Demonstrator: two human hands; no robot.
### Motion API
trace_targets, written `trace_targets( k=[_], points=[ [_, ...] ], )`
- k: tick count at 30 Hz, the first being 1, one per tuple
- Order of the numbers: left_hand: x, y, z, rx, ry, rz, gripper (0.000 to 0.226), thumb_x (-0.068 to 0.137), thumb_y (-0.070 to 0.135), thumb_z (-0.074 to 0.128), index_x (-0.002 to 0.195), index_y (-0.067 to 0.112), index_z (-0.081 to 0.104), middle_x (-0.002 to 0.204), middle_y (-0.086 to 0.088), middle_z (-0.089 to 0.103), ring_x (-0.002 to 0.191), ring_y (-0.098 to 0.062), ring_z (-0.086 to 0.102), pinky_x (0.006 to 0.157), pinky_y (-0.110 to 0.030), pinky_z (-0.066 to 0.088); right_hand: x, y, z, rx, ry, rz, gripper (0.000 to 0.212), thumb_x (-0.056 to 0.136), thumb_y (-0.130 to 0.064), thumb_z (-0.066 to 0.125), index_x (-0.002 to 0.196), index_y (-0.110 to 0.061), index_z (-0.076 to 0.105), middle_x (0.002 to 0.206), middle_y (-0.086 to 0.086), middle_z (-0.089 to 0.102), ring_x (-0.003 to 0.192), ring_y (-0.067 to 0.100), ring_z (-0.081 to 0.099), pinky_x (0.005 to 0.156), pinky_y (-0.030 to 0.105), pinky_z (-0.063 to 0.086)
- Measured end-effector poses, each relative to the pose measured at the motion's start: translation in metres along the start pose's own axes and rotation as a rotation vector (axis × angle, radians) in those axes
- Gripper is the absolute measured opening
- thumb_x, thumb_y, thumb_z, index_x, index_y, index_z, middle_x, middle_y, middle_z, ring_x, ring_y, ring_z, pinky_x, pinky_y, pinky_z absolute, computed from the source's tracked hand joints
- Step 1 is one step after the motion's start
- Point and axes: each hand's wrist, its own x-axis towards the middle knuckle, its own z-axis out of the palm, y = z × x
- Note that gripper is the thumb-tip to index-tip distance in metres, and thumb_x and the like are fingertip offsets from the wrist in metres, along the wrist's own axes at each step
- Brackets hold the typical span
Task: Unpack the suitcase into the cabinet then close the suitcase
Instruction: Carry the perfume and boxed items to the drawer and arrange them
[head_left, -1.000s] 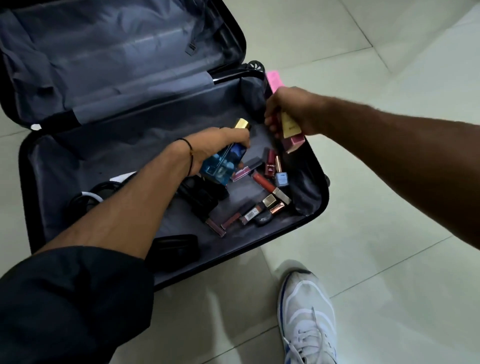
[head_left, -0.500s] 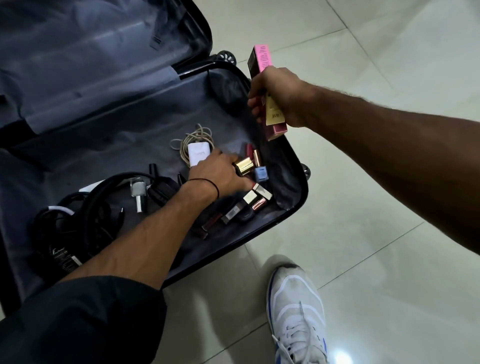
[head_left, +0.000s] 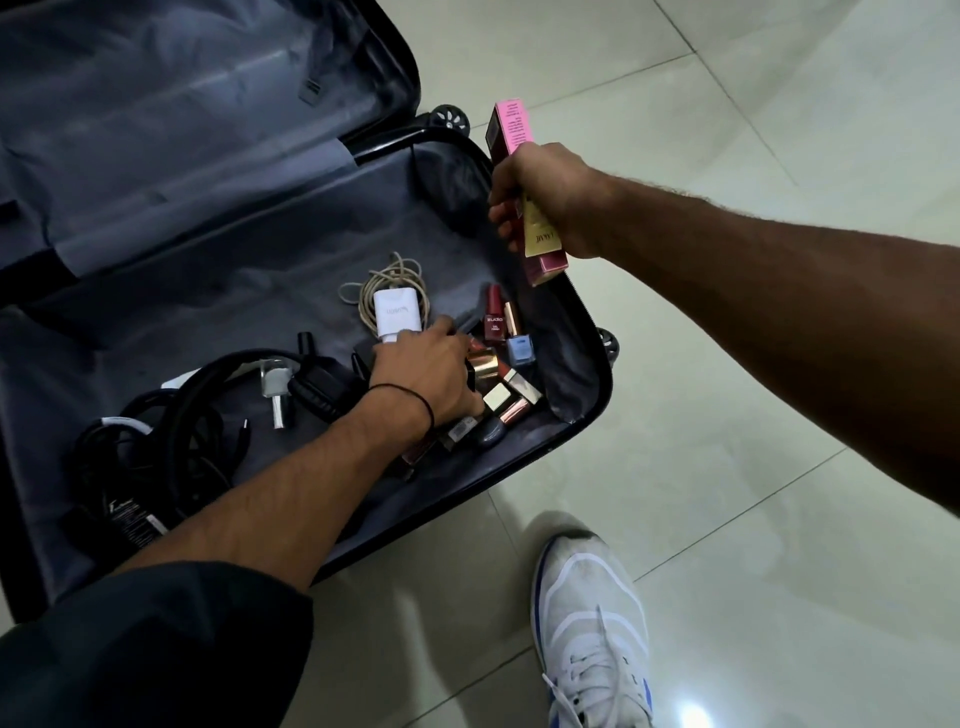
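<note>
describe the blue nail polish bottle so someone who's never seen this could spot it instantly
Start at the open suitcase on the floor and go to its right corner, where small cosmetics lie in a pile just right of the left hand. The blue nail polish sits at the pile's right edge, beside a dark red bottle. It is the only pale blue item there.

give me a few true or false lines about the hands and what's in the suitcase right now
1. The right hand holds slim cosmetic boxes. True.
2. The left hand rests on the tiled floor. False: it reaches into the pile of lipsticks inside the suitcase.
3. The white charger lies on a coiled beige cable. True.
4. The suitcase is zipped shut. False: it lies open.
5. The blue nail polish bottle is on the floor. False: it is in the suitcase.
</note>
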Motion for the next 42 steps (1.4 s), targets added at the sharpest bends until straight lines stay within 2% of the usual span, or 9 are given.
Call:
trace_targets(
  k=[5, 10, 14, 18, 21, 25, 32, 38, 42],
  points=[
    [0.0, -0.006, -0.01, -0.198, -0.023, -0.05, 0.053, 0.066, 0.059, 0.071, 0.106, 0.025, 0.064, 0.112, 0.012, 0.054, 0.091, -0.019, 0.056, 0.075, -0.036, 0.044, 0.002, 0.0, -0.002, -0.001, -0.009, -0.003, 0.017, 0.083, 0.003, 0.05, 0.097, -0.005, 0.051, 0.067, 0.005, 0.055, 0.05, 0.014, 0.051, 0.05, 0.024, 0.048],
    [-0.008, -0.023, -0.022, -0.968, 0.043, -0.251, 0.024, 0.072, 0.038, 0.076, 0.082, 0.018, 0.068, 0.073, 0.005, 0.065, 0.069, -0.012, 0.059, 0.062, -0.026, 0.047, 0.005, 0.001, -0.004, -0.014, -0.027, 0.01, 0.012, 0.083, 0.0, 0.051, 0.092, -0.007, 0.054, 0.069, 0.006, 0.056, 0.053, 0.017, 0.053, 0.054, 0.028, 0.049],
    [-0.011, -0.036, -0.034, -1.785, -0.106, -0.219, 0.036, 0.076, 0.032, 0.072, 0.104, 0.01, 0.07, 0.096, -0.009, 0.068, 0.086, -0.025, 0.064, 0.083, -0.041, 0.055, 0.009, -0.003, -0.001, 0.022, -0.043, 0.043, 0.012, 0.081, -0.002, 0.051, 0.089, -0.01, 0.053, 0.066, 0.007, 0.058, 0.054, 0.02, 0.053, 0.056, 0.03, 0.049],
    [-0.01, -0.049, -0.042, -2.147, -0.092, -0.025, 0.034, 0.081, 0.028, 0.065, 0.109, 0.009, 0.066, 0.11, -0.015, 0.058, 0.097, -0.028, 0.057, 0.099, -0.049, 0.044, 0.013, -0.01, 0.013, 0.044, -0.119, 0.061, 0.012, 0.08, -0.001, 0.049, 0.076, -0.011, 0.054, 0.063, 0.006, 0.057, 0.052, 0.018, 0.052, 0.057, 0.029, 0.048],
    [-0.012, -0.058, -0.045, -2.265, -0.024, 0.035, 0.033, 0.08, 0.03, 0.063, 0.103, 0.009, 0.07, 0.113, -0.016, 0.06, 0.106, -0.032, 0.053, 0.107, -0.054, 0.037, 0.021, -0.014, 0.03, 0.042, -0.171, 0.043, 0.014, 0.081, 0.0, 0.048, 0.075, -0.01, 0.054, 0.065, 0.006, 0.056, 0.052, 0.017, 0.051, 0.055, 0.027, 0.046],
    [-0.022, -0.075, -0.051, -2.328, 0.101, -0.022, 0.029, 0.083, 0.028, 0.054, 0.1, 0.009, 0.068, 0.102, -0.011, 0.069, 0.095, -0.028, 0.064, 0.095, -0.048, 0.05, 0.031, -0.022, 0.063, 0.0, -0.205, -0.019, 0.01, 0.083, 0.002, 0.052, 0.089, -0.005, 0.056, 0.071, 0.008, 0.058, 0.055, 0.016, 0.053, 0.054, 0.029, 0.046],
    [-0.088, -0.096, -0.072, -2.308, 0.186, -0.19, 0.051, 0.069, 0.03, 0.077, 0.112, 0.009, 0.059, 0.111, -0.011, 0.063, 0.096, -0.028, 0.058, 0.093, -0.046, 0.047, -0.019, -0.047, 0.111, 0.023, -0.282, -0.031, 0.013, 0.084, 0.007, 0.05, 0.095, 0.0, 0.051, 0.081, 0.016, 0.052, 0.063, 0.02, 0.048, 0.053, 0.029, 0.041],
    [-0.18, -0.07, -0.174, -2.396, 0.151, -0.266, 0.045, 0.069, 0.028, 0.076, 0.108, 0.011, 0.063, 0.119, -0.01, 0.064, 0.1, -0.027, 0.061, 0.088, -0.04, 0.054, -0.132, -0.104, 0.084, 0.005, -0.255, 0.074, 0.022, 0.08, 0.011, 0.055, 0.097, -0.002, 0.048, 0.066, 0.011, 0.05, 0.051, 0.019, 0.05, 0.05, 0.031, 0.04],
    [-0.243, -0.037, -0.281, -2.425, 0.059, -0.211, 0.044, 0.067, 0.03, 0.077, 0.106, 0.014, 0.066, 0.117, -0.011, 0.063, 0.093, -0.029, 0.064, 0.083, -0.043, 0.055, -0.237, -0.187, 0.052, 0.21, -0.211, 0.159, 0.031, 0.064, -0.003, 0.062, 0.095, -0.002, 0.056, 0.065, 0.01, 0.055, 0.052, 0.021, 0.052, 0.054, 0.03, 0.045]
  ],
)
